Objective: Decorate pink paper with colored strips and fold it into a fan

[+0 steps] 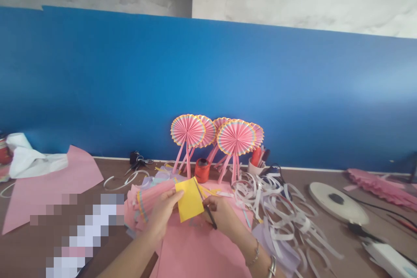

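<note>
A yellow paper piece point(190, 202) is pinched at its left edge by my left hand point(166, 208). My right hand point(221, 213) grips a pair of scissors point(210, 216) at the right edge of that paper. Thin yellow strips point(208, 191) lie just behind the scissors. Below both hands spreads a large pink paper sheet point(202, 249). Pleated pink paper point(151, 202) with coloured edges lies beside my left hand. Several round pink paper fans point(236, 137) on pink legs stand beyond the hands.
A red spool point(202, 170) stands among the fan legs. Curled white paper strips point(260, 191) heap up on the right, near a white oval device point(337, 203) with a cable. Keys point(140, 159) and pink paper point(55, 186) lie left. A blue panel point(130, 82) closes off the back.
</note>
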`<state>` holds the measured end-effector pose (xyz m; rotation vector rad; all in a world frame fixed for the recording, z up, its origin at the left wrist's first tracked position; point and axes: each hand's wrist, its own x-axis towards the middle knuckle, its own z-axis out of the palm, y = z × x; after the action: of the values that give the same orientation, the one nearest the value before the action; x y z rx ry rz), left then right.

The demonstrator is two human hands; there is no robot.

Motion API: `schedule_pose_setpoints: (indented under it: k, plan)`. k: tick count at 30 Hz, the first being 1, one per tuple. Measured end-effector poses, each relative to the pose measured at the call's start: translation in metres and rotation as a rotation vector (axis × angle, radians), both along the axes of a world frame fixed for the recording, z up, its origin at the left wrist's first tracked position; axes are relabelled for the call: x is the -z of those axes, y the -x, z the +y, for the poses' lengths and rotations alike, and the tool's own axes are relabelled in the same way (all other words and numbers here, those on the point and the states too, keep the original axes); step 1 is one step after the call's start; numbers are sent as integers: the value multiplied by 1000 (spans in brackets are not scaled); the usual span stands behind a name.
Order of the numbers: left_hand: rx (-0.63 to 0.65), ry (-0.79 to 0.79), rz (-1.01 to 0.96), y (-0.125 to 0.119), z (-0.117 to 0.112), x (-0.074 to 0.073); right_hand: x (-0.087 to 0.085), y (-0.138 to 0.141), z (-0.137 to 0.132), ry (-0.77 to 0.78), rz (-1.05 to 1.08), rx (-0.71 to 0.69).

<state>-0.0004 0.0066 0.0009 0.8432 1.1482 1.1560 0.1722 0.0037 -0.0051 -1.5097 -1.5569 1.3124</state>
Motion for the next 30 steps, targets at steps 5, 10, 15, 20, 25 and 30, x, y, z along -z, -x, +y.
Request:
schedule_pose_setpoints:
  k: [5, 10, 15, 20, 25, 30]
  plan:
    - [-20, -27, 22, 2, 2, 1, 1, -5, 2, -9, -53, 2]
    - [-142, -100, 116, 14, 13, 0, -8, -28, 10, -29, -219, 30]
    - [-119, -239, 568, 30, 27, 13, -14, -59, 17, -179, -812, 91]
    - [-87, -198, 907, 33, 25, 14, -13, -71, 15, -85, -1051, 50]
    - [24, -157, 1139, 29, 20, 8, -12, -73, 14, -78, -1060, 19]
    - [-4, -316, 1096, 31, 27, 27, -8, -79, 15, -107, -1115, 68]
